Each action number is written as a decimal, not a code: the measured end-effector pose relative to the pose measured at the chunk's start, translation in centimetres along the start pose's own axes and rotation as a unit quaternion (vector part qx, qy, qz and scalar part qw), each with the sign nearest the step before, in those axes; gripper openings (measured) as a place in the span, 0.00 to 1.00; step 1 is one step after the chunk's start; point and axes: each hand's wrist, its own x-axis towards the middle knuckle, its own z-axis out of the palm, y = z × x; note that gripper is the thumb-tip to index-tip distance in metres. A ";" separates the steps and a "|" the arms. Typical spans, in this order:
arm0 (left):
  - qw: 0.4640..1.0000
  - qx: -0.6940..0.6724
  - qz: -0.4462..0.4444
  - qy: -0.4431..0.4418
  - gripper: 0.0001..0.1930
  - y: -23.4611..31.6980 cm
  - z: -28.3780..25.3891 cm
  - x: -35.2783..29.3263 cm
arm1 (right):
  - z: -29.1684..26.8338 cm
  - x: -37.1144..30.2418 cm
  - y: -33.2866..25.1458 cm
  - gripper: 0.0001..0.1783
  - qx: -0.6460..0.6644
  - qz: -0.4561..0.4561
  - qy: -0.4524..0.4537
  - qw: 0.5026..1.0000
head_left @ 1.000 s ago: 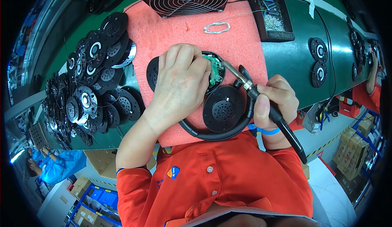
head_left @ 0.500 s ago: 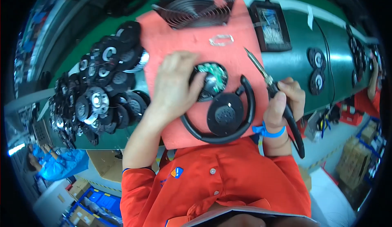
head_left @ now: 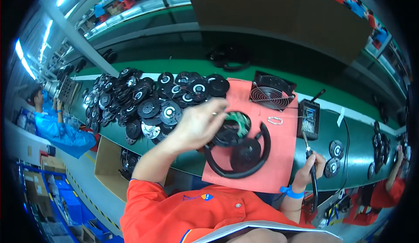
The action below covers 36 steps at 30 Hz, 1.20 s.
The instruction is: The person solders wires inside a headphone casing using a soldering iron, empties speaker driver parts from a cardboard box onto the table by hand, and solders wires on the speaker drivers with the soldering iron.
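Observation:
My right hand (head_left: 312,166) grips a soldering iron (head_left: 311,168) by its black handle. The iron's metal tip points up into a black box of silvery wire-like strands (head_left: 309,126). My left hand (head_left: 201,124) is raised and a little blurred, with fingers drawn together at the left edge of an opened ear cup. What they pinch, if anything, is too small to make out. That ear cup (head_left: 231,134) bares a green circuit board (head_left: 239,121). It belongs to black headphones whose curved headband (head_left: 235,173) and closed ear cup (head_left: 245,155) lie on a pink mat (head_left: 279,173).
Round black speaker parts (head_left: 148,108) are heaped left of the mat. A fan with a wire grille (head_left: 271,97) stands at the back, near a clear loop (head_left: 275,120). Two round parts (head_left: 334,156) and a cable lie right. A co-worker in blue (head_left: 61,127) sits far left.
The view has tilted up and shifted. My left hand has lifted off the opened ear cup toward its left edge. The soldering iron's tip has moved from over the mat to the black box.

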 end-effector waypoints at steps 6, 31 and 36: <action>0.981 0.048 -0.129 0.137 0.14 -8.1 -8.9 6.7 | 0.8 0.2 0.7 0.06 0.027 -0.013 -0.018 0.999; 0.930 0.333 0.153 0.020 0.20 -9.9 1.7 15.9 | 1.6 0.0 0.4 0.02 0.002 -0.017 -0.055 0.998; 0.936 0.265 0.226 -0.046 0.18 -3.5 2.2 13.4 | 2.4 0.8 0.2 0.01 0.050 -0.034 -0.029 0.998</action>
